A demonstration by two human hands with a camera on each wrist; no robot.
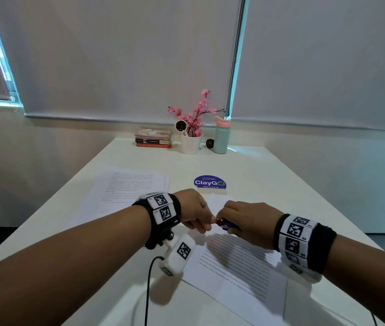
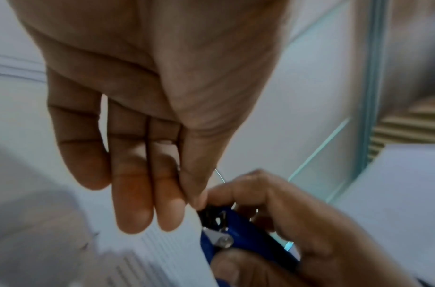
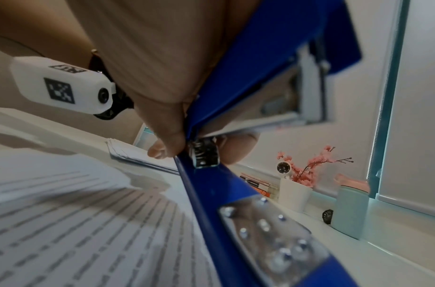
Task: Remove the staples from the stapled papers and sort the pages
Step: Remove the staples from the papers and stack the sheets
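The stapled papers (image 1: 238, 262) lie printed side up on the white table (image 1: 292, 180), under both hands. My right hand (image 1: 222, 222) grips a blue stapler (image 1: 228, 225) with its far end at the papers' top corner. In the right wrist view the stapler (image 3: 211, 194) stands spread apart, and my right hand (image 3: 204, 147) holds it by thumb and finger. My left hand (image 1: 206, 225) pinches that corner right at the stapler's tip. The left wrist view shows my left hand (image 2: 196, 196), thumb pressed to forefinger, against the stapler (image 2: 248, 233) and the papers (image 2: 172, 252). The staple itself is hidden.
A loose pile of pages (image 1: 128, 187) lies at the left. A blue round sticker (image 1: 209, 182) is on the table behind the hands. At the far edge stand books (image 1: 153, 138), a white flower pot (image 1: 190, 143) and a teal bottle (image 1: 220, 137). A black cable (image 1: 148, 290) trails near me.
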